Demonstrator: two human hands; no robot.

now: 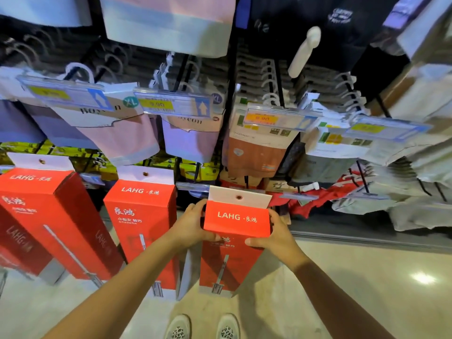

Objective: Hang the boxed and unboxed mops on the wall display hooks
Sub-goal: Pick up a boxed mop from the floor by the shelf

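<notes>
The boxed mop (236, 223) sits upright between your two hands, a tall red carton with "LAHG" in white across its top flap and a white hang tab (241, 198) with a small round hole standing above it. Your left hand (189, 227) presses against the carton's left side near the top, fingers reaching up along the edge and the thumb lying across the front face. Your right hand (276, 236) clamps the right side at the same height, thumb on the front and fingers wrapped behind, so the carton is pinched between both hands. Its lower end, printed with a mop picture, hangs below your wrists, above the pale floor (367, 277) and your two shoes (203, 326).

Just left of your left hand hangs a second red box (143, 228) of the same kind, its white tab already up at the display. Further left of that is a third red box (49, 221), larger in view and tilted.

Directly beyond the tab you hold, a clear plastic label strip (193, 186) runs along the end of a hook; whether the tab's hole touches the hook cannot be told. Above your hands, packaged garments (117, 133) hang in rows behind price tags (175, 105) with yellow labels. To the right of your right hand, folded red and grey clothes (354, 192) hang low on the rack.
</notes>
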